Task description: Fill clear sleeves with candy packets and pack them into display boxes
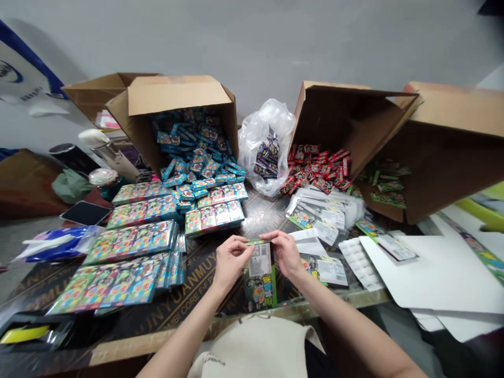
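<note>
A flat printed box [260, 289], green and black with colourful cartoon print, lies in front of me at the table's near edge. My left hand [234, 260] pinches the left end of its narrow top flap. At the flap's right end, the fingers of my right hand [287, 254] are closed on it too. Beside my right hand lie more flat printed boxes [331, 270] and a white blister tray [360, 262]. To the left of my hands stand stacks of filled, colourful packs [214, 216] in several rows.
An open carton spills small blue boxes [197, 163]. A clear plastic bag [252, 131] holds purple ones. Small red boxes [315, 165] lie before another carton [346, 115]; green ones [388, 184] sit in the far right carton. White cards [444, 268] lie right, a phone [85, 213] left.
</note>
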The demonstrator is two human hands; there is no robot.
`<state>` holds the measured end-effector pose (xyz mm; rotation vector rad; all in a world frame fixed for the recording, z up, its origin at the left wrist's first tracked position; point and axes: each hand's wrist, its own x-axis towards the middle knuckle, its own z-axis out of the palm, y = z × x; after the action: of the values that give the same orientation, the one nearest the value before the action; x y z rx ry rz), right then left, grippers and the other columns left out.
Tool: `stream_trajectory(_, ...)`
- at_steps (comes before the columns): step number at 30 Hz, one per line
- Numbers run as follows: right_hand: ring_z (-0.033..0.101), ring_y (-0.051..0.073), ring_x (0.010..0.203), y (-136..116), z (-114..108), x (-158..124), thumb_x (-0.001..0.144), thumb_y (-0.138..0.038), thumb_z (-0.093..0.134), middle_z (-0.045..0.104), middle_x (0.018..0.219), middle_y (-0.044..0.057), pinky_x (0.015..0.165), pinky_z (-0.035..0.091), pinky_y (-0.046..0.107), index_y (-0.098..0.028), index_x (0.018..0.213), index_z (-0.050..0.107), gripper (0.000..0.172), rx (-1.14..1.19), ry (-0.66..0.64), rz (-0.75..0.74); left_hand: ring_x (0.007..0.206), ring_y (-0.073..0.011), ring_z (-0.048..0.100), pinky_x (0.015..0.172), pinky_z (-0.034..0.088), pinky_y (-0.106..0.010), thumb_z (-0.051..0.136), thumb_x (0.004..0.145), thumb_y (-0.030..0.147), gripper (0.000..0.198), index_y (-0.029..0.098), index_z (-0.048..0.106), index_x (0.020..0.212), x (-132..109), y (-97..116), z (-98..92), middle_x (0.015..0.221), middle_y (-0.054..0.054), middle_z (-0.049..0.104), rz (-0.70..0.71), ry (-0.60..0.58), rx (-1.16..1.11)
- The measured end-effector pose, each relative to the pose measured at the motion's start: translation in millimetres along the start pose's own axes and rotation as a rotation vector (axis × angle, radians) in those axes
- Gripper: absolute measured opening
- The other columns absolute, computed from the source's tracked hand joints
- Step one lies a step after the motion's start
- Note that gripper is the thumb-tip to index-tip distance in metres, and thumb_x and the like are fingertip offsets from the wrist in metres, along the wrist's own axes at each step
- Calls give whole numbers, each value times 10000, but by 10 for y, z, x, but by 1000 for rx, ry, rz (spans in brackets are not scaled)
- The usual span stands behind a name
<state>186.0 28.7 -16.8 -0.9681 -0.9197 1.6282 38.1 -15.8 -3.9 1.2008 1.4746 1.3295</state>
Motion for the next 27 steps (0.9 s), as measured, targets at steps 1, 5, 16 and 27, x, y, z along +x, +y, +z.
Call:
stream_trajectory(1,608,200,784,1,-15,-14,665,-194,506,688,766,43,752,454,325,-184,644,687,182,-30,-5,-54,682,-151,560,604,431,-239,656,632,274,207,152,562,495,1,5,5,756,-52,625,10,18,11)
stream_trajectory(5,615,197,752,-17,-48,-40,688,-270,624,688,737,31,775,450,340,-209,673,708,104,-211,-19,-154,714,-152,588,669,454,-252,684,627,262,156,165,603,718,30,40,14,751,-34,640,26,17,-56)
stream_trajectory(16,587,135,596,-168,-176,81,646,-306,695,679,679,15,609,454,260,-169,739,706,166,-391,-262,-57,598,-166,596,586,453,-252,684,631,298,168,140,703,685,201,153,-146,652,-61,675,-72,-239,100)
stream_trajectory(27,609,171,711,-286,-229,27,787,-386,558,681,751,44,683,454,292,-156,797,701,271,-568,-443,-173,664,-159,606,625,458,-244,600,731,289,189,131,668,652,138,249,-177,706,-62,669,229,-339,362)
